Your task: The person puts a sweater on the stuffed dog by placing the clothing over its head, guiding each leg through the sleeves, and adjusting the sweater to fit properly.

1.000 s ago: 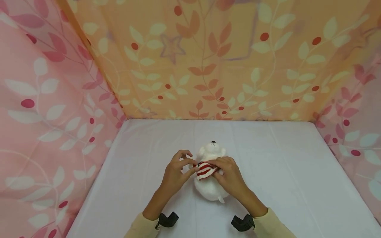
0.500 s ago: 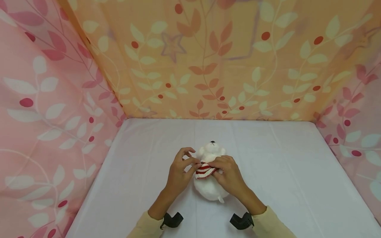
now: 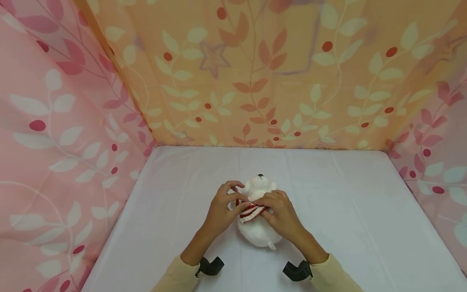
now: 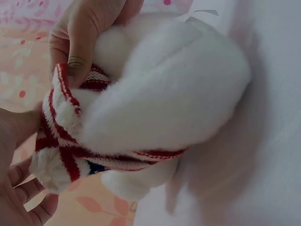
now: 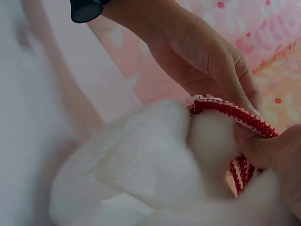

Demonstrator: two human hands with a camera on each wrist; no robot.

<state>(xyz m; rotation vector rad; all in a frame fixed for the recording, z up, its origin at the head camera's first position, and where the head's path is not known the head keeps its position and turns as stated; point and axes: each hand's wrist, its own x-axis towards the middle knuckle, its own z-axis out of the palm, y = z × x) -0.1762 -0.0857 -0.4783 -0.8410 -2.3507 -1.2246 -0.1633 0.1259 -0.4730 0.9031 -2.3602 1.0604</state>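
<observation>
A white plush bear [image 3: 257,235] lies on the table, its black-nosed head toward the back. Round its upper body is a small red-and-white striped knitted garment [image 3: 251,213], with a dark blue patch showing in the left wrist view. My left hand [image 3: 223,209] pinches the garment's edge on the left side, thumb and index finger together. From the right, my right hand [image 3: 282,213] grips the same edge, its thumb tucked under the knit [image 5: 235,110]. In the left wrist view, the edge is pulled away from the plush fur [image 4: 169,94]. The bear's arms are mostly hidden.
A white cloth covers the table [image 3: 346,211]. Patterned fabric stands on several sides, orange at the back [image 3: 175,89] and pink at the left [image 3: 54,170] and right [image 3: 434,178]. Black wrist cameras [image 3: 211,266] sit below both hands.
My left hand has shifted slightly right along the garment's edge, closer to my right hand. The garment's left part has been tugged about a little. My right hand and the bear stay nearly in place.
</observation>
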